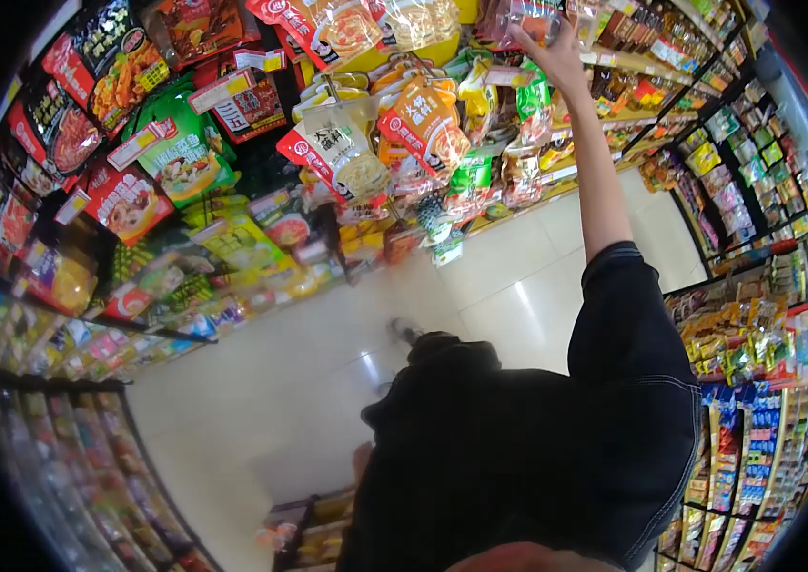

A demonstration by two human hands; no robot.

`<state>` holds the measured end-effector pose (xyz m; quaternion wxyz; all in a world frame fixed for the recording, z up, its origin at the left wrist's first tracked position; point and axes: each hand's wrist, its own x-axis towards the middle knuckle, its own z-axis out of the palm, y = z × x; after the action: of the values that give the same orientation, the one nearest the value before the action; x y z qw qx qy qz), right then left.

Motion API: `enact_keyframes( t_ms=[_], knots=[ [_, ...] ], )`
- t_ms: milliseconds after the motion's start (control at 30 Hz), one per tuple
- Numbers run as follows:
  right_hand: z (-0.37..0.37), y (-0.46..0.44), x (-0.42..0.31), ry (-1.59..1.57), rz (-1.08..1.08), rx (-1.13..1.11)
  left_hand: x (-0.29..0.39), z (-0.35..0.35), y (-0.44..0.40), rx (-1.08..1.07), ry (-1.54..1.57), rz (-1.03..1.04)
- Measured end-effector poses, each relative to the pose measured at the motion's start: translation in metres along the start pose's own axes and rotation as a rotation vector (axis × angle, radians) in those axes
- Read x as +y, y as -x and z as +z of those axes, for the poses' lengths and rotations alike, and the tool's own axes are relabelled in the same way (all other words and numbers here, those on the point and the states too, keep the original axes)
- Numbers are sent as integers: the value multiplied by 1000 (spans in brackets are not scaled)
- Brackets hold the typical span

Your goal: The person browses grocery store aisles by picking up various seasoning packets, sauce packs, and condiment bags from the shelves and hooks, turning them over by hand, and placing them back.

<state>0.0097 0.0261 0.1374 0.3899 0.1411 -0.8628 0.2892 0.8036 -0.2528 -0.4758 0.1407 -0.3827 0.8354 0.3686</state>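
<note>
My right arm is stretched forward to the top edge of the view. There my right hand [559, 59] is closed on a clear plastic pack [530, 16] with reddish contents; the frame cuts off part of it. Below the hand hang green snack bags [534, 100]. To its left are an orange hot-pot dip pouch [423, 129] and a white-and-red dip pouch [337, 157] on hooks. Only a small patch of skin, perhaps my left hand [363, 459], shows beside my dark clothing; its fingers are hidden.
A rack of hanging food pouches [180, 143] fills the upper left. Shelves with bottles [647, 43] stand at upper right, and packed snack shelves [747, 343] line the right side. More shelves [90, 477] stand at lower left. Pale floor tiles [261, 400] lie between.
</note>
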Motion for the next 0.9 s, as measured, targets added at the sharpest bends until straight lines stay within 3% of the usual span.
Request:
enact_keyframes(
  t_ms=[133, 233, 267, 367, 400, 500, 533, 633, 667, 700, 767, 800, 900],
  knots=[
    [-12, -2, -72, -131, 331, -181, 26, -7, -24, -28, 0, 140],
    [1, -7, -78, 12, 335, -51, 27, -14, -37, -19, -19, 236],
    [-10, -10, -90, -4, 451, -149, 27, -18, -42, -4, -36, 271],
    [26, -5, -39, 375, 42, 351, 22, -25, -55, 54, -88, 383],
    [5, -7, -53, 70, 226, 130, 20, -27, -58, 62, -73, 391],
    [-10, -7, -40, -444, -1, 68, 22, -37, -60, -13, 212, 252],
    [-41, 3, -74, -364, 85, 2, 29, -43, -60, -41, 215, 204],
    [-77, 1, -84, -254, 287, -160, 65, -61, -57, -79, 52, 93],
    [-64, -2, -52, -297, -40, -9, 84, -68, -55, -76, 6, 66],
    [-77, -2, -56, -368, -59, -36, 99, -76, -52, -54, 30, 47],
    [-123, -1, -87, -516, 276, -294, 129, -95, -50, -13, 123, 7],
    [-114, -4, -59, -535, 114, -253, 142, -101, -50, 6, 194, -15],
    [-133, 13, -91, -443, 138, -269, 171, -122, -60, 19, 196, 30]
  ],
)
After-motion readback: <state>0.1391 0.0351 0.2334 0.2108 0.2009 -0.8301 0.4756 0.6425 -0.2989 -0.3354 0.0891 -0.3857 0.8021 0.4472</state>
